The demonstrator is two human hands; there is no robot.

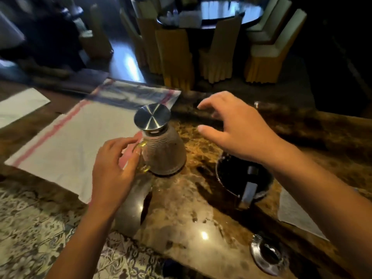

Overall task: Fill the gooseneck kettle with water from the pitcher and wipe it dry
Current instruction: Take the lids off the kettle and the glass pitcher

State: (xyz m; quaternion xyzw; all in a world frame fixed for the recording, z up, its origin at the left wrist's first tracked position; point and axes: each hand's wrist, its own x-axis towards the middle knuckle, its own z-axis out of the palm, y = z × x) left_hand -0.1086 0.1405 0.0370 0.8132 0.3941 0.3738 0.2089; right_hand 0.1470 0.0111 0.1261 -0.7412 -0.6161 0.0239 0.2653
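Surface (201, 208): brown marbled stone top, glossy, carrying everything; patterned cloth over its 7–8 o'clock corner.
Towel (66, 141): white w/ red stripe, spread flat from centre out to 9 o'clock, just beside the pitcher; prob. laid ready for the wipe-dry step.
Right hand (231, 133): hovering above the surface at 2 o'clock, forearm coming in from 4 o'clock. Grip wide open, fingers spread and lightly bent, thumb out, holding nothing; looks poised to reach the lid.
Left hand (114, 164): at 9 o'clock of the pitcher, forearm in from 7 o'clock. Grip: fingers curled at the clear handle (144, 158), thumb and forefinger by its top; whether it's fully clasped, can't tell (blur).
Kettle (244, 180): dark, open-topped, standing at 4 o'clock of the pitcher, near but apart, partly under the right forearm; spout not made out. Placed close, likely for a short pour.
Pitcher (166, 152): ribbed glass body, upright at centre, base touching the towel's edge.
Lid (152, 116): brushed steel disc, on the pitcher's neck; pour not yet begun.
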